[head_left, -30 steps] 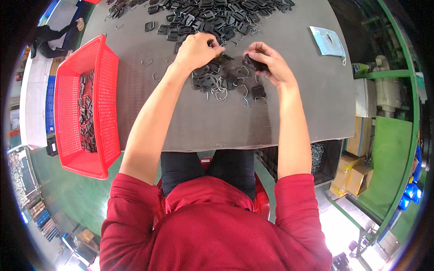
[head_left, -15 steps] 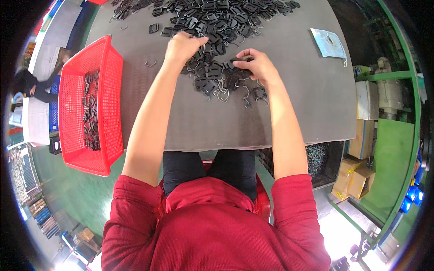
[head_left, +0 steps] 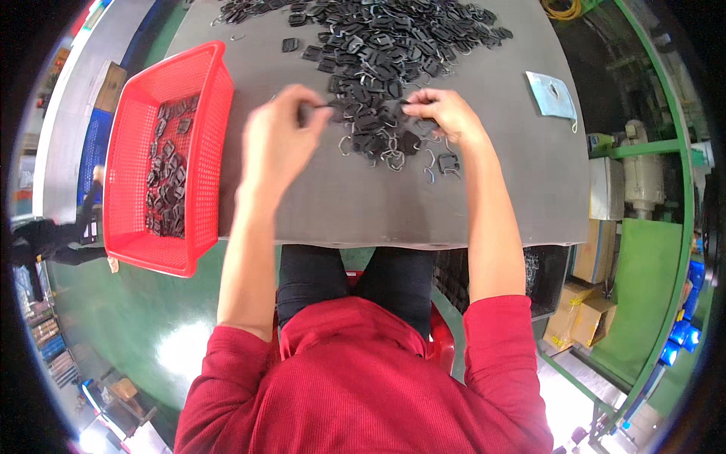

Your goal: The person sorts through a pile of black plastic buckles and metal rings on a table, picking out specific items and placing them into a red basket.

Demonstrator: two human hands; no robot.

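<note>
Currently, from my remote seat, I'm looking down on a grey worktop with the left hand over its left half, between the red basket and the loose parts. That hand is blurred; its thumb and forefinger curve toward each other around a dark patch, and I can't tell whether this grip is clamped on a piece or simply loose. The right hand reaches in from the other side, thumb and forefinger close together at a small dark piece on the edge of the nearer cluster. I can't make out whether that grip pinches the piece or only touches it.

Between the two hands I see that nearer cluster of black buckles, several with bent wire hooks showing along the front edge. It runs back into a much larger heap spread across the far side. One single buckle lies to the left of the heap, and another sits just in front of the right wrist. More black pieces lie inside the basket, toward its right wall. Well apart on the right, I have a light blue face mask lying near the worktop's edge.
</note>
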